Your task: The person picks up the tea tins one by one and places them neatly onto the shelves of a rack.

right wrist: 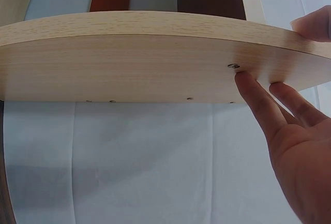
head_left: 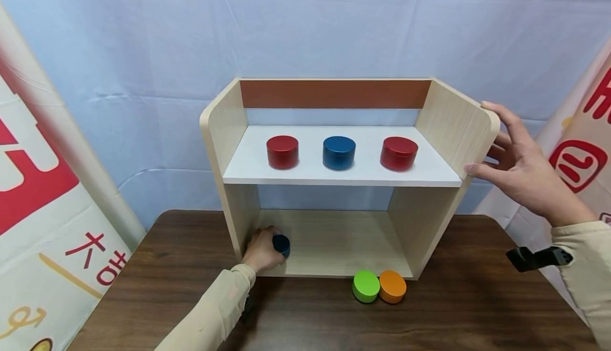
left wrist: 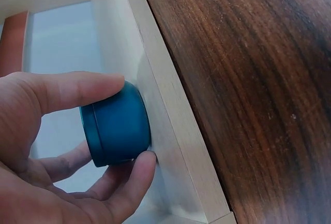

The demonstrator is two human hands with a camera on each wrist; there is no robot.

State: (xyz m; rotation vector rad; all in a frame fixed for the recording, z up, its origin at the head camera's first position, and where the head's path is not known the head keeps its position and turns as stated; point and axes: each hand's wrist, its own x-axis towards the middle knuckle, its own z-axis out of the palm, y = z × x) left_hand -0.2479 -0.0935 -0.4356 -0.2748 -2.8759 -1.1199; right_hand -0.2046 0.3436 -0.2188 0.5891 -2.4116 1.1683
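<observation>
The left hand [head_left: 261,250] pinches a small round dark blue metal tin [head_left: 281,245] at the lower left corner of the light wooden two-tier shelf [head_left: 229,123], while the right hand [head_left: 517,163] lies open-fingered against its upper right side panel.

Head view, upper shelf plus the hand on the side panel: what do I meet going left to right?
Left red tin → blue tin → right red tin → right hand on the shelf unit's side panel.
</observation>
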